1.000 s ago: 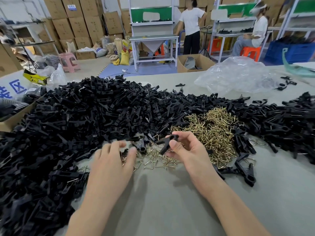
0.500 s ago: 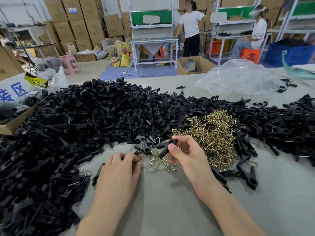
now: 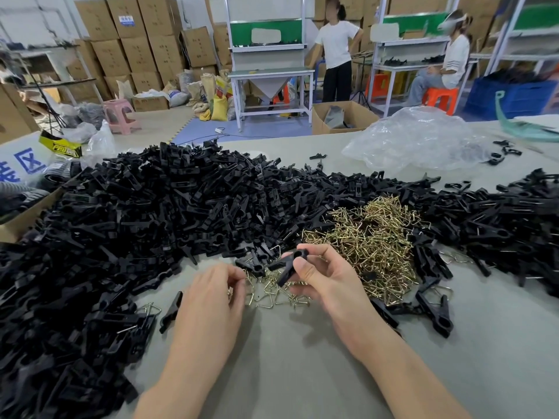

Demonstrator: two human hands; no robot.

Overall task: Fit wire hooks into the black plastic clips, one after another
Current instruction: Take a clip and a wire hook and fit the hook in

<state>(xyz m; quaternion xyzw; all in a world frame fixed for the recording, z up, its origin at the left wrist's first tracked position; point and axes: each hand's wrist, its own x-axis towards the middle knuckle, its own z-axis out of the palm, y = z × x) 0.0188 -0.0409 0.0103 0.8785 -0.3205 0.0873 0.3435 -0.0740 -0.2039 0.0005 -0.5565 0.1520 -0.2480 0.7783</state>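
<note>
My right hand (image 3: pixel 328 281) pinches a black plastic clip (image 3: pixel 291 264) between thumb and fingers, just above a scatter of loose brass wire hooks (image 3: pixel 273 294). My left hand (image 3: pixel 211 297) hovers at the scatter's left edge with fingers curled toward the thumb. It seems to pinch a wire hook (image 3: pixel 229 293) that its fingers mostly hide. A big heap of black clips (image 3: pixel 181 213) fills the table's left and back. The main pile of wire hooks (image 3: pixel 372 240) lies just right of my right hand.
The grey table (image 3: pixel 302 373) is bare in front of me. Clips with hooks fitted (image 3: pixel 435 309) lie to the right, more black clips (image 3: pixel 514 216) beyond. A crumpled clear plastic bag (image 3: pixel 417 143) sits at the back right, a cardboard box (image 3: pixel 18 220) at the left edge. Two people are at benches behind.
My left hand has drawn back slightly from the loose hooks and its flat fingers have curled in toward the thumb. My right hand keeps hold of the same clip, nearly still.
</note>
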